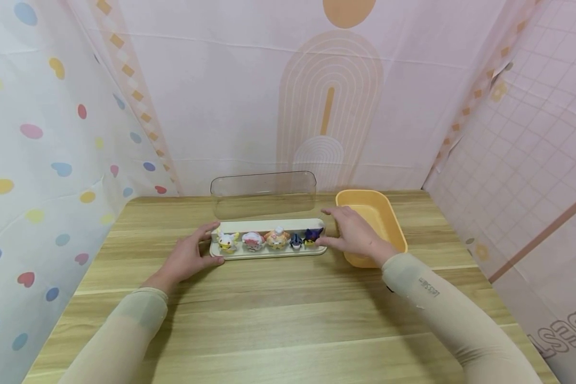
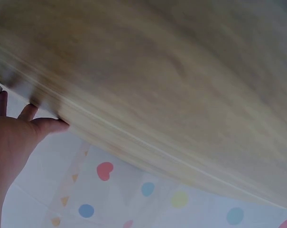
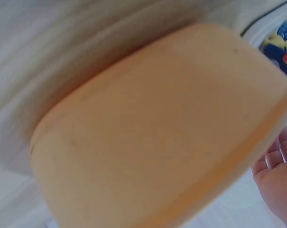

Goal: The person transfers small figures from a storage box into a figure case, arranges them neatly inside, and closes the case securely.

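Observation:
A long cream display tray [image 1: 269,255] lies on the table, with several small figurines lined up in it. A white-and-yellow figurine [image 1: 226,242] stands at the left end and a dark purple figurine [image 1: 313,235] at the right end; between them are a pink-and-white figurine [image 1: 253,241], an orange one with a white top [image 1: 277,238] and a dark blue one [image 1: 296,241]. My left hand [image 1: 190,257] spans the tray's left end, thumb at the front corner, fingers towards the back. At the right end my right hand [image 1: 355,232] spreads its fingers, thumb beside the purple figurine.
Behind the tray stands a clear, dark-rimmed cover [image 1: 263,194], close to the patterned back curtain [image 1: 230,106]. A yellow-orange bin [image 1: 397,226] sits at the right, partly behind my right hand and forearm. Wood-grain table [image 1: 278,320] stretches in front.

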{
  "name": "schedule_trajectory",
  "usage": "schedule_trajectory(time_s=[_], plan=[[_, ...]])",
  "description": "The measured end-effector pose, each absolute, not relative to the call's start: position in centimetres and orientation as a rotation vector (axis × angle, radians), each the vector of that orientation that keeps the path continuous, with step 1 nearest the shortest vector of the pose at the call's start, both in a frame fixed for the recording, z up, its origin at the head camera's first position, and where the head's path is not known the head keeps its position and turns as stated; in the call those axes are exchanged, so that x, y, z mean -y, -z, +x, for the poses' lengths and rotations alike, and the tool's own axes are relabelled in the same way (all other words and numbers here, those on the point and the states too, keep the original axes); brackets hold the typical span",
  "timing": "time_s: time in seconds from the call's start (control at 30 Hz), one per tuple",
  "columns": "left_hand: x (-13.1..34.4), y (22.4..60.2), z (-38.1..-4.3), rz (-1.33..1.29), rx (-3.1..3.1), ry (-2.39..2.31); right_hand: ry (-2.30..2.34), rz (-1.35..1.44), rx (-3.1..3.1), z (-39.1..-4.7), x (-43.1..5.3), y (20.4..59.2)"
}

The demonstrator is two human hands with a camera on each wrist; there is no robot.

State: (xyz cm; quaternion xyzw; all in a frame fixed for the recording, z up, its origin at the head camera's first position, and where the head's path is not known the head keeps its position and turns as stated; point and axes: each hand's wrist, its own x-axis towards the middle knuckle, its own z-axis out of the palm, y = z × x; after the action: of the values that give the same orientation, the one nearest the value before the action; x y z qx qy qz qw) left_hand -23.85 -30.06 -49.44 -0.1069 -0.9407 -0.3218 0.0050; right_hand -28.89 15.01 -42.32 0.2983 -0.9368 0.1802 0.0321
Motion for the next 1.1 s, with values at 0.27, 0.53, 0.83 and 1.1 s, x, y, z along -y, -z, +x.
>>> schedule_trajectory(time_s=[0.27, 0.53, 0.83, 1.1], plan=[[30.1, 49.2, -23.8, -0.333, 2.974, 1.047, -0.695, 0.74, 2.903, -29.9, -15.7, 40.5], [31.0, 47.6, -23.6, -0.346, 3.023, 1.2, -1.059, 0.618, 2.794, -32.6, -15.3, 38.7], [32.3, 43.6, -25.0, -0.11, 2.903, 1.303, -1.372, 0.419, 2.796, -35.2, -13.6, 36.9], [31.4, 41.0, -27.7, 0.039, 3.027, 1.327, -1.677, 0.261, 2.924, -37.4, -11.1, 37.4]])
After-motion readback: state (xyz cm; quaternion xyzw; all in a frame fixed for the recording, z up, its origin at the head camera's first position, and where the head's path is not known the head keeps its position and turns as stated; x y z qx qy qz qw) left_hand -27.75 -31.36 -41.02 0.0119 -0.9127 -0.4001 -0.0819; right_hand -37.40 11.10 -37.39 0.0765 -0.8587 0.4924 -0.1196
